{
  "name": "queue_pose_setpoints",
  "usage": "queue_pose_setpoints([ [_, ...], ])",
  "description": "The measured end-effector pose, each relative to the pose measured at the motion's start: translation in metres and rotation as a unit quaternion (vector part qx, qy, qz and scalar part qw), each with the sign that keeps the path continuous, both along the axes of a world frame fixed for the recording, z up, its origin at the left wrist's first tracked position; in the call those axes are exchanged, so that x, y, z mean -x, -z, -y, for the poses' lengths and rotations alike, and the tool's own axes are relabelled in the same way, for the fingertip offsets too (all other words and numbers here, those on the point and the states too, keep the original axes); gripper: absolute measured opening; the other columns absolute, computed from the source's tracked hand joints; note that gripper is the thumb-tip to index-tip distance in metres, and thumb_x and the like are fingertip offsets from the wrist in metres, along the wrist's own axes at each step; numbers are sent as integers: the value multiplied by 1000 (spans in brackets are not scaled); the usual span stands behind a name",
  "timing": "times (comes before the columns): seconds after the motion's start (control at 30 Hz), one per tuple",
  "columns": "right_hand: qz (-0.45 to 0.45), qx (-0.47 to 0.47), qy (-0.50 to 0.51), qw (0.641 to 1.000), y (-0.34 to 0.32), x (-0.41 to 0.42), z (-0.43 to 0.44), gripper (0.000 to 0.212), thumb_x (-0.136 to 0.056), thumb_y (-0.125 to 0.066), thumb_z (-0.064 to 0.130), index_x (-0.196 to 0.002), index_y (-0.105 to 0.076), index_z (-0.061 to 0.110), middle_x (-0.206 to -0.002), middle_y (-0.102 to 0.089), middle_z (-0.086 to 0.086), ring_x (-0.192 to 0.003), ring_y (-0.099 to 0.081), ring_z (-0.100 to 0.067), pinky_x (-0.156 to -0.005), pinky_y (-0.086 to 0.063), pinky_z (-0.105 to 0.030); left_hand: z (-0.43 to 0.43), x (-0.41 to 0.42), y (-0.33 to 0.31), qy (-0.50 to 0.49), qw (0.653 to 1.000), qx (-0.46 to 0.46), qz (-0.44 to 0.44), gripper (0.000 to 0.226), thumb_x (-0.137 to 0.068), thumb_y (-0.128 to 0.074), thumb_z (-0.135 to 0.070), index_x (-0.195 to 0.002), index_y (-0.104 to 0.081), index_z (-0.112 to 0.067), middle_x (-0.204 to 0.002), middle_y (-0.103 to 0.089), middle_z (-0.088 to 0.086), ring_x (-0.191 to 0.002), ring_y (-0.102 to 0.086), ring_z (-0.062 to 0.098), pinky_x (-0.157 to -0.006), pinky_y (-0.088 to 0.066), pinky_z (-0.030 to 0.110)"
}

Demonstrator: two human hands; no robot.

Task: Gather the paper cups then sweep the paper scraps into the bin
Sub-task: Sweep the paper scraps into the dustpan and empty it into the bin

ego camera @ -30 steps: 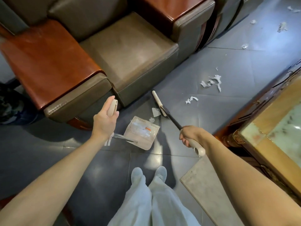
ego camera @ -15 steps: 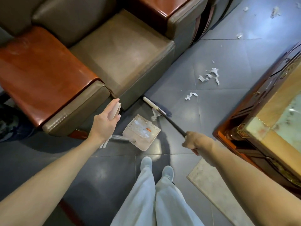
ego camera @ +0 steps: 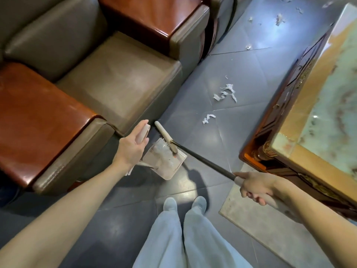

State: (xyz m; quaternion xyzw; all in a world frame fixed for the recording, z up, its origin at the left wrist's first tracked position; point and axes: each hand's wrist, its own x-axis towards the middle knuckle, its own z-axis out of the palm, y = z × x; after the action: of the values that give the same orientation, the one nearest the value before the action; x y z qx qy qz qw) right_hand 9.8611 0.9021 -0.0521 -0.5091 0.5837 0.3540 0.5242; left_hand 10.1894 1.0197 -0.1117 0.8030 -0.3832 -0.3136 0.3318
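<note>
My left hand (ego camera: 133,147) holds the pale upright handle (ego camera: 143,132) of a translucent dustpan (ego camera: 166,161), which rests on the dark floor tiles in front of the sofa. My right hand (ego camera: 255,185) grips the grey end of a broom's black shaft (ego camera: 204,161). The broom's cream head (ego camera: 166,136) lies across the dustpan's mouth, with white scraps inside the pan. Loose paper scraps lie on the floor beyond: a small clump (ego camera: 207,118), a larger clump (ego camera: 226,92), and several more far off (ego camera: 279,19). No paper cups are in view.
A grey leather sofa seat (ego camera: 119,80) with red-brown wooden armrests (ego camera: 38,117) fills the left. A carved wooden table (ego camera: 313,105) with a stone top stands at right. A pale mat (ego camera: 249,219) lies by my feet (ego camera: 183,204).
The broom head has swept back from the floor onto the dustpan's mouth, carrying the nearby scraps in. My right hand has pulled back along the shaft's line. My left hand stays on the handle.
</note>
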Motion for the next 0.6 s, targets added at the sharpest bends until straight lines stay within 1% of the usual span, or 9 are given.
queue_pose_setpoints([
  [0.13,-11,31,19,999,-4,24,31,68,-90,-36,-3,-150,-26,28,-46,-42,-1,-31,-34,-10,-32,-31,-17,37,9,-2,4,1000,15,10,53,-95,-58,-19,-138,-43,-45,-128,-59,-7,-118,-54,18,-96,-36,21],
  [0.23,-6,54,27,998,-3,42,63,59,-89,-36,-2,-143,-38,23,-45,-43,-2,-31,-34,-12,-33,-32,-17,74,20,-2,5,999,23,21,54,-93,-59,-18,-137,-44,-46,-116,-61,-13,-111,-57,17,-91,-36,17],
  [0.37,10,82,39,996,4,62,123,61,-92,-35,1,-146,-30,27,-54,-46,-6,-30,-37,-12,-31,-34,-17,131,37,1,7,999,28,41,53,-93,-58,-18,-138,-44,-44,-110,-60,-14,-98,-57,9,-85,-35,11],
  [0.43,1,91,40,995,11,68,158,51,-96,-36,7,-143,-34,25,-50,-51,-3,-29,-41,-11,-32,-37,-19,159,47,3,2,999,30,38,53,-94,-58,-19,-138,-43,-45,-111,-58,-18,-96,-54,2,-89,-36,12],
  [0.47,-4,100,32,994,14,68,174,46,-98,-38,11,-142,-36,23,-53,-55,-1,-34,-45,-10,-36,-43,-22,175,52,3,1,999,31,38,53,-95,-58,-19,-139,-43,-45,-111,-56,-19,-95,-53,-1,-89,-36,12],
  [0.5,0,114,25,993,17,69,190,45,-98,-42,13,-143,-36,19,-62,-57,-1,-42,-48,-10,-44,-49,-26,190,56,3,3,999,30,39,53,-95,-57,-20,-139,-42,-45,-110,-56,-21,-94,-51,-4,-88,-35,10],
  [0.53,7,130,32,991,21,70,206,50,-96,-47,13,-144,-35,15,-72,-55,-1,-51,-49,-10,-50,-51,-25,205,59,4,6,999,30,38,53,-95,-57,-20,-139,-42,-45,-111,-56,-22,-94,-50,-8,-86,-34,5],
  [0.57,10,137,42,990,22,69,218,55,-93,-52,9,-145,-34,11,-75,-51,0,-55,-48,-10,-47,-50,-21,220,61,5,7,999,30,35,53,-95,-57,-19,-138,-42,-46,-111,-56,-23,-95,-48,-10,-84,-32,1],
  [0.6,14,134,62,989,23,69,230,59,-90,-55,5,-146,-33,9,-73,-47,1,-54,-48,-11,-39,-46,-17,232,63,6,8,999,29,29,53,-95,-57,-19,-138,-43,-47,-112,-56,-24,-96,-48,-12,-83,-30,-3],
])
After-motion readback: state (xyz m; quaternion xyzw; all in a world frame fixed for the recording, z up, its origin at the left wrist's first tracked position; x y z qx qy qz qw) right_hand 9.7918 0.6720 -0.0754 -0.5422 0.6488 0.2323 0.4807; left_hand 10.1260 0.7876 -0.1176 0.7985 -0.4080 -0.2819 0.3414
